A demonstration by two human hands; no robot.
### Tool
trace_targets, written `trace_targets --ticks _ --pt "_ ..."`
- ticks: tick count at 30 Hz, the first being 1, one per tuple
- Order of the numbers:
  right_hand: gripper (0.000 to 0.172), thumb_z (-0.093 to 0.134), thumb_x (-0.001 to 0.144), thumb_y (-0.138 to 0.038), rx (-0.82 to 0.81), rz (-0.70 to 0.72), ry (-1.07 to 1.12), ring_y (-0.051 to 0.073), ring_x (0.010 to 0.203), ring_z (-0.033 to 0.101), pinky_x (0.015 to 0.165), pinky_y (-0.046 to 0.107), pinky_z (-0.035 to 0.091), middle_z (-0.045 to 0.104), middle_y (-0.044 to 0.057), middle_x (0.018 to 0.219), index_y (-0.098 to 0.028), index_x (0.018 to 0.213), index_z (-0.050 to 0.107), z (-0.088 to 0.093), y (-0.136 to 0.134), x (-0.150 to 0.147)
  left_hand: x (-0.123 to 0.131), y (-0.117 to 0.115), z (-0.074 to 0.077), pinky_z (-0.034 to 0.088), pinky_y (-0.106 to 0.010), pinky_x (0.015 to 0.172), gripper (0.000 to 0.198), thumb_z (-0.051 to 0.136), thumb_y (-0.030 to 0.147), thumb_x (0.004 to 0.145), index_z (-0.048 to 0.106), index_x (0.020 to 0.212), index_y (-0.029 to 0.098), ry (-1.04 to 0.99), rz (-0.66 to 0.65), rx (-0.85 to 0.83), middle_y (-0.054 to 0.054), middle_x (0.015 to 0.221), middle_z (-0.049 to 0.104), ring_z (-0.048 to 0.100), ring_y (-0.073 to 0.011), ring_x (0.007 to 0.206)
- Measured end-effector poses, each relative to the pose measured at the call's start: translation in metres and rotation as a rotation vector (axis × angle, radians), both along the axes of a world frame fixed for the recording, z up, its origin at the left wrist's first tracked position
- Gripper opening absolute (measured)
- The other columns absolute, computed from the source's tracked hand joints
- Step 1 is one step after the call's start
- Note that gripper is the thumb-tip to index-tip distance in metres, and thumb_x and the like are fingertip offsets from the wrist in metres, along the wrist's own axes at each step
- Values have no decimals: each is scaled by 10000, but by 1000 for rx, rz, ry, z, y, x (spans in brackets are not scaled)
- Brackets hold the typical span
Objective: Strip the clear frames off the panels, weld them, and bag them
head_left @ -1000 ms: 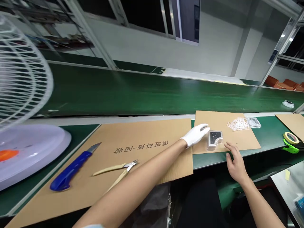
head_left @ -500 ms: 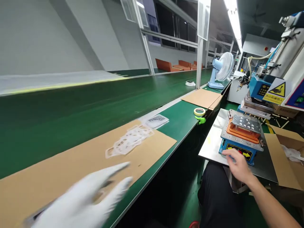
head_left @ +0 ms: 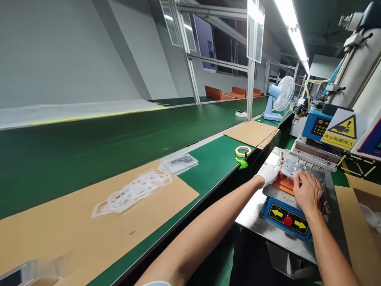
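My left hand (head_left: pixel 269 173), in a white glove, rests at the left side of the metal plate (head_left: pixel 297 168) on the machine's orange fixture (head_left: pixel 282 185); its fingers are mostly hidden. Bare and curved, my right hand (head_left: pixel 307 190) touches the plate's front right part, and whether anything lies under its fingers is hidden. Below both hands is the blue control box (head_left: pixel 278 214) with yellow arrows and a red button (head_left: pixel 287 221).
The press head (head_left: pixel 317 127) with a warning sign overhangs the fixture. Cardboard (head_left: pixel 166 206) on the green bench bears thin white cut-out sheets (head_left: pixel 131 191). A tape roll (head_left: pixel 243 151), a green tool (head_left: pixel 241 163) and a fan (head_left: pixel 275 97) stand farther along.
My left hand has moved from above the cardboard to the fixture's left side. My right hand has risen from the control box to the metal plate. The view has shifted.
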State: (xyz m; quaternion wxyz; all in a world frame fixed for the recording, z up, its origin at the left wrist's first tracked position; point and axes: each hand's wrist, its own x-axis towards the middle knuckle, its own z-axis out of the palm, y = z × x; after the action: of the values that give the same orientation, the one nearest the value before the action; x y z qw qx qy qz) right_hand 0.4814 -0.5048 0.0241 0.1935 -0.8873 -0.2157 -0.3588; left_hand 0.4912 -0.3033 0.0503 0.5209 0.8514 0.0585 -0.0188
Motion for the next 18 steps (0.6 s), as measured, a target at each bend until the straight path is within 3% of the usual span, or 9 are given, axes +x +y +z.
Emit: trace_targets --ticks 3,7,11,14,18 --pt "353 481 1113 -362 19 -56 -12 318 1126 715 1136 511 461 797 139 1186 -218 1029 791 1 8 -4 4 4 -6 446 -273 531 466 483 551 1021 564 720 205 -21 45 -9 -31 621 598 550 -157 539" --pt "340 489 1114 -359 16 -23 2 337 1246 683 1180 518 432 789 135 1247 -217 1044 790 3 9 -5 4 25 -12 438 -261 547 322 556 412 982 570 737 204 -44 62 29 -26 678 648 581 -147 560" --pt "321 504 1110 -370 -2 -42 6 388 1346 626 1135 551 468 786 123 1278 -227 1088 790 2 8 -6 20 39 -17 449 -280 556 277 604 351 942 612 711 197 11 52 67 -48 624 655 614 -176 549" --pt "321 501 1112 -371 -28 -43 1 404 1353 622 1127 569 481 784 125 1288 -225 1129 787 2 9 -7 44 31 -18 449 -279 528 315 548 385 977 646 750 190 37 1 32 -42 587 651 609 -178 504" --pt "321 503 1115 -372 -40 -52 -16 386 1337 646 1164 561 470 781 129 1299 -219 1134 785 3 9 -6 76 13 -14 428 -294 495 424 538 441 991 618 663 185 29 -61 -13 -43 506 589 546 -176 450"
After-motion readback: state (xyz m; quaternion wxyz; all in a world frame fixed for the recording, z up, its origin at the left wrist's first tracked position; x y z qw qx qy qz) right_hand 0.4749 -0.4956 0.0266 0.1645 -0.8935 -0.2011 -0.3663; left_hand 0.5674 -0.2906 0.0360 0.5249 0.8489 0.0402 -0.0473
